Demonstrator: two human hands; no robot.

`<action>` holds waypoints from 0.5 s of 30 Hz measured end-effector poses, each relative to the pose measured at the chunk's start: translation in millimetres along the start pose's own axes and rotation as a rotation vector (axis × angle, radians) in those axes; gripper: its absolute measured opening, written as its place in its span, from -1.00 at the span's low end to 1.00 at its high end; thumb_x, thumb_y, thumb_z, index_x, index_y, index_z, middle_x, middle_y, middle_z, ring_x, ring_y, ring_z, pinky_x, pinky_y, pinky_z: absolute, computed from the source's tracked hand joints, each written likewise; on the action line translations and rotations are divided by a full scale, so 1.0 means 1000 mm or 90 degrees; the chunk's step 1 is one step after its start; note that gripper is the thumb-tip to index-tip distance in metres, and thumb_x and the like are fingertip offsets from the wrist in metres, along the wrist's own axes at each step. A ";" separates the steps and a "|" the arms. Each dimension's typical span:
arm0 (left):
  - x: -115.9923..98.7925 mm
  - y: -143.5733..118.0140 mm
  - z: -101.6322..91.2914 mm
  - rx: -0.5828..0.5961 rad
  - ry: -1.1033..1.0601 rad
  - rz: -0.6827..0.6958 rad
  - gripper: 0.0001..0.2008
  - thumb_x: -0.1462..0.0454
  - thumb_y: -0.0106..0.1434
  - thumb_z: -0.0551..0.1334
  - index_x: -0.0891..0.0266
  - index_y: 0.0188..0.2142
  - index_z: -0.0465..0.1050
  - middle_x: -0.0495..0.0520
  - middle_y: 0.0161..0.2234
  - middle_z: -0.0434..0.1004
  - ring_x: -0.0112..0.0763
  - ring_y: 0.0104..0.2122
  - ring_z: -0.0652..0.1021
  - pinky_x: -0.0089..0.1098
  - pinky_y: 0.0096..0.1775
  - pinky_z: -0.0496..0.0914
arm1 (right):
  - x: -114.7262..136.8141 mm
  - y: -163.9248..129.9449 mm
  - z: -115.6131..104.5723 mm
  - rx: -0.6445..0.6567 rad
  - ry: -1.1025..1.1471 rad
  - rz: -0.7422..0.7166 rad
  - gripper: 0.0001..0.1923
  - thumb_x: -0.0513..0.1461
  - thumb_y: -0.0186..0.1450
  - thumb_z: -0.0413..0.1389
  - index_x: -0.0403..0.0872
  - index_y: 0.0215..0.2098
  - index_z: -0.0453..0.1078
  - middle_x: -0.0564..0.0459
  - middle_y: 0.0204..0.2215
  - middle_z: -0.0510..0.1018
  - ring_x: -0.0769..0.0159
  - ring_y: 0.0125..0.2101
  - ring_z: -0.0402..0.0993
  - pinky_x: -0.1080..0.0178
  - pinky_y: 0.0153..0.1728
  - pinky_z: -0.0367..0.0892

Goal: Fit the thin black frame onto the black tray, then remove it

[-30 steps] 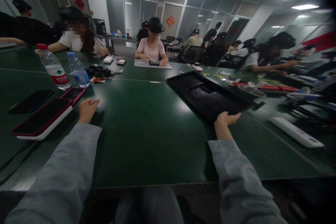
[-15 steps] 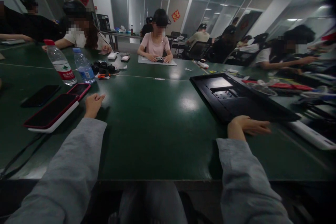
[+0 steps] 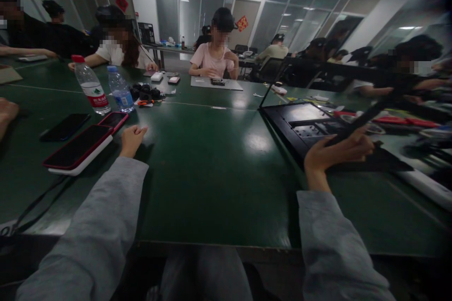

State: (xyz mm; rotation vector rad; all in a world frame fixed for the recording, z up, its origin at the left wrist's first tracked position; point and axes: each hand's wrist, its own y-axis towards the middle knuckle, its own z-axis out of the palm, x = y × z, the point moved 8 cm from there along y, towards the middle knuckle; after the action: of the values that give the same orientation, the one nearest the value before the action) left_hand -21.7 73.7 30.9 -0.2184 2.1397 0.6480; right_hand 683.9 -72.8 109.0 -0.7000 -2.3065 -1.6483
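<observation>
My right hand (image 3: pixel 334 153) is closed around the near bar of a thin black rectangular frame (image 3: pixel 369 114), tilted up over a flat black panel (image 3: pixel 282 115). The frame's left end meets the panel near its far left corner. The panel lies on the green table (image 3: pixel 208 178), with a light rectangle and a cut-out section on its surface. Resting on the table at left, my left hand (image 3: pixel 132 141) has its fingers curled in and nothing visible in them. Beside it lie a red-edged phone (image 3: pixel 76 148) on a white block (image 3: pixel 86 160) and a smaller red-edged device (image 3: pixel 113 122).
Two water bottles (image 3: pixel 92 89) and a dark phone (image 3: pixel 65 127) stand and lie at left. Behind them are black items with orange-handled pliers (image 3: pixel 145 102). Red and white clutter (image 3: pixel 399 120) covers the right side. A person (image 3: pixel 214 61) sits opposite; another person's hand (image 3: pixel 7 113) shows at far left.
My right hand has risen, lifting the black frame up off the panel at a tilt. My left hand stays curled in place. The person opposite has raised one hand to the chest.
</observation>
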 end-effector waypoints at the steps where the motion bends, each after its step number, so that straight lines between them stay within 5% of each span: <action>1: -0.001 0.000 0.000 -0.001 0.001 -0.004 -0.50 0.13 0.21 0.32 0.11 -0.58 -0.02 -0.15 -0.61 0.03 -0.44 -0.50 0.17 -0.37 -0.39 0.07 | 0.011 0.000 0.002 -0.025 -0.015 -0.028 -0.16 -0.24 0.35 -0.01 -0.08 0.57 -0.08 -0.43 0.31 0.16 -0.29 0.37 0.05 -0.50 0.31 -0.14; 3: -0.003 -0.001 -0.001 -0.007 0.001 -0.012 -0.51 0.12 0.22 0.31 0.11 -0.57 -0.02 -0.14 -0.60 0.05 -0.43 -0.49 0.18 -0.37 -0.39 0.09 | 0.033 -0.005 0.005 -0.057 -0.028 -0.108 -0.25 -0.17 0.36 0.03 -0.09 0.51 0.12 -0.37 0.22 0.30 -0.23 0.29 0.19 -0.41 0.30 -0.01; 6: -0.007 -0.002 -0.006 -0.029 0.004 -0.020 -0.53 0.13 0.25 0.30 0.11 -0.55 -0.01 -0.13 -0.59 0.11 -0.42 -0.49 0.22 -0.38 -0.38 0.14 | 0.055 -0.015 0.005 -0.074 0.003 -0.169 -0.30 -0.10 0.44 -0.03 -0.14 0.50 0.15 -0.37 0.18 0.35 -0.18 0.24 0.26 -0.37 0.30 0.05; 11: -0.001 0.001 -0.009 -0.059 -0.059 -0.084 -0.68 0.20 0.31 0.26 0.11 -0.45 0.12 -0.10 -0.51 0.39 -0.44 -0.48 0.43 -0.42 -0.34 0.29 | 0.064 -0.022 0.002 -0.042 0.067 -0.099 -0.33 -0.08 0.49 -0.10 -0.19 0.49 0.14 -0.40 0.25 0.32 -0.19 0.32 0.22 -0.35 0.37 -0.03; 15: -0.004 0.003 0.003 -0.044 -0.196 -0.105 -0.81 0.23 0.30 0.33 0.16 -0.23 0.30 0.13 -0.13 0.62 -0.39 -0.24 0.62 -0.41 -0.18 0.44 | 0.066 -0.024 0.019 0.097 0.133 -0.051 -0.32 -0.11 0.51 -0.18 -0.19 0.53 0.02 -0.43 0.30 0.26 -0.25 0.40 0.05 -0.40 0.40 -0.14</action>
State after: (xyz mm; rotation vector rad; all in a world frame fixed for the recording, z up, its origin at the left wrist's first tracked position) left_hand -17.9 77.9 33.7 -0.3090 1.7856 0.6169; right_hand 617.2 -45.0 112.0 -0.3875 -2.3043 -1.4798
